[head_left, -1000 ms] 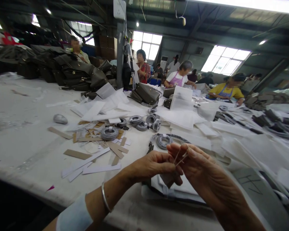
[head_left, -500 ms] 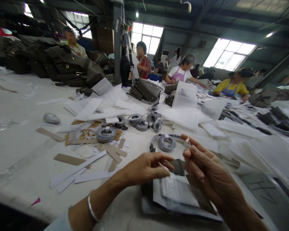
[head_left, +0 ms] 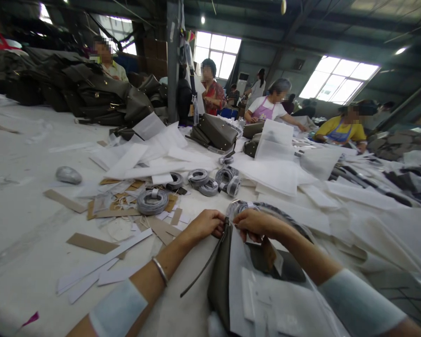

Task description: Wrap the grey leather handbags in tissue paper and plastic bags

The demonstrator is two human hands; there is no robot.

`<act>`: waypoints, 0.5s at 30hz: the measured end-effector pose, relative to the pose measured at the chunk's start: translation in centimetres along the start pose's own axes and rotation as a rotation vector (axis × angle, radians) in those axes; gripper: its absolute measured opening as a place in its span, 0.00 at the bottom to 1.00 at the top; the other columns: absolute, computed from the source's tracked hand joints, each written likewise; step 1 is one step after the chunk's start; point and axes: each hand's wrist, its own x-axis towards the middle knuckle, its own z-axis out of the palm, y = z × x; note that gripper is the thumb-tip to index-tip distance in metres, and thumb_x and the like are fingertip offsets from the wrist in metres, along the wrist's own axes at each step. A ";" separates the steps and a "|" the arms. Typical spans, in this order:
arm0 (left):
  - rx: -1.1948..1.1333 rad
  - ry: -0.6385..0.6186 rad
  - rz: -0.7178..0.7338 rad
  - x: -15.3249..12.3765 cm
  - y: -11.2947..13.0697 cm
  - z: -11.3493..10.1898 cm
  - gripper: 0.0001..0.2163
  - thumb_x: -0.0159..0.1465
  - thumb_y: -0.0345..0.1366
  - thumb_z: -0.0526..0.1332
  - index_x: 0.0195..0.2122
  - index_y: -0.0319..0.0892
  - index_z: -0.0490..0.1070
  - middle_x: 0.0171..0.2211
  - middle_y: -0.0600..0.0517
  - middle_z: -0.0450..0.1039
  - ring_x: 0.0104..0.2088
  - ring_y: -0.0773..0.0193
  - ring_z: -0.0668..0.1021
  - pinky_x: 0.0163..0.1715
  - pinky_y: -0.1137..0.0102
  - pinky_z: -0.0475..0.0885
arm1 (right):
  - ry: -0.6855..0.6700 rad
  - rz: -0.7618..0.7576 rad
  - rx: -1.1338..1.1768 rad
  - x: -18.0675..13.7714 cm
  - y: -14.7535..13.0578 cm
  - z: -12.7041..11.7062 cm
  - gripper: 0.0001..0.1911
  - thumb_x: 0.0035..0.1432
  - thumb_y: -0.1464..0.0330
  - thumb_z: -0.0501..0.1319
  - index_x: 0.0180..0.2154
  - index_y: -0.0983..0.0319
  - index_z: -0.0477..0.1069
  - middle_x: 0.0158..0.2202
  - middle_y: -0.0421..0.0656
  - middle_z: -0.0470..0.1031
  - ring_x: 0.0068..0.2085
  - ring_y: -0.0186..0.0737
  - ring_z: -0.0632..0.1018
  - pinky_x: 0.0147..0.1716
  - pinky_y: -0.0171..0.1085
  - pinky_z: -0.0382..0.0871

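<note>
An olive-grey handbag (head_left: 219,281) stands in front of me, with a white sheet and a clear plastic packet (head_left: 266,299) along its side. My left hand (head_left: 207,224) is closed at the bag's upper far corner, fingers curled around the dark end there. From that corner a thin dark strap (head_left: 199,276) trails down to the left. Right beside it, my right hand (head_left: 254,222) pinches near the same corner. A brown and white hang tag (head_left: 272,257) dangles under that hand; its string is hidden by the fingers.
Wrapped strap coils (head_left: 152,201) lie beyond my hands. Card strips (head_left: 91,243) and white paper strips (head_left: 105,262) are scattered to the left. White sheets (head_left: 368,215) cover the right side. Bags (head_left: 101,93) are piled far left; several co-workers (head_left: 268,107) work across the table.
Both hands have moved forward to the bag's far corner and come together there. The left hand has closed on the bag. The tag has moved away from me with the right hand.
</note>
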 end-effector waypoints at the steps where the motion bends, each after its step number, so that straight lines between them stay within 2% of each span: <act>1: 0.001 0.005 0.018 0.0 -0.1 0.0 0.10 0.59 0.25 0.53 0.38 0.37 0.72 0.24 0.53 0.72 0.23 0.67 0.77 0.29 0.70 0.75 | -0.018 -0.009 0.025 0.6 0.1 0.3 0.04 0.47 0.74 0.59 0.24 0.60 0.69 0.13 0.36 0.71 0.11 0.30 0.64 0.08 0.27 0.53; 3: 0.028 0.053 0.068 -0.2 -0.3 0.1 0.09 0.59 0.27 0.55 0.39 0.38 0.71 0.29 0.52 0.73 0.26 0.66 0.77 0.31 0.69 0.76 | -0.058 -0.031 0.091 1.4 0.4 0.7 0.04 0.48 0.73 0.58 0.23 0.60 0.67 0.11 0.34 0.66 0.11 0.29 0.63 0.09 0.27 0.55; 6: 0.119 0.185 0.170 -0.4 -0.4 0.6 0.09 0.59 0.26 0.58 0.39 0.42 0.71 0.41 0.49 0.73 0.39 0.63 0.77 0.43 0.68 0.74 | -0.130 -0.065 0.212 1.9 0.8 1.0 0.02 0.49 0.70 0.58 0.25 0.60 0.66 0.11 0.32 0.62 0.11 0.28 0.61 0.10 0.27 0.58; 8: 0.190 0.245 0.224 -0.5 -0.3 0.8 0.11 0.60 0.25 0.57 0.42 0.44 0.70 0.46 0.49 0.72 0.45 0.62 0.75 0.48 0.68 0.70 | -0.178 -0.080 0.287 2.0 1.1 1.1 0.03 0.48 0.68 0.58 0.27 0.60 0.65 0.11 0.31 0.60 0.11 0.27 0.59 0.11 0.27 0.57; 11: 0.287 0.253 0.242 -0.4 -0.1 0.7 0.10 0.62 0.27 0.56 0.43 0.45 0.70 0.42 0.49 0.74 0.44 0.60 0.76 0.48 0.67 0.68 | -0.230 -0.084 0.359 2.0 1.3 1.3 0.05 0.47 0.66 0.59 0.25 0.60 0.64 0.11 0.30 0.57 0.11 0.27 0.56 0.11 0.26 0.55; 13: 0.343 0.244 0.223 -0.4 -0.1 0.3 0.06 0.63 0.29 0.57 0.37 0.44 0.72 0.37 0.48 0.75 0.41 0.57 0.76 0.46 0.66 0.68 | -0.225 -0.079 0.384 2.0 1.4 1.6 0.07 0.46 0.66 0.60 0.24 0.60 0.63 0.10 0.30 0.58 0.12 0.27 0.57 0.11 0.27 0.54; 15: 0.379 0.244 0.196 -0.5 0.0 -0.2 0.05 0.63 0.31 0.58 0.31 0.43 0.72 0.33 0.47 0.76 0.40 0.55 0.77 0.45 0.65 0.67 | -0.190 -0.077 0.394 1.8 1.3 1.7 0.08 0.47 0.65 0.61 0.23 0.60 0.63 0.11 0.31 0.60 0.12 0.28 0.59 0.11 0.27 0.55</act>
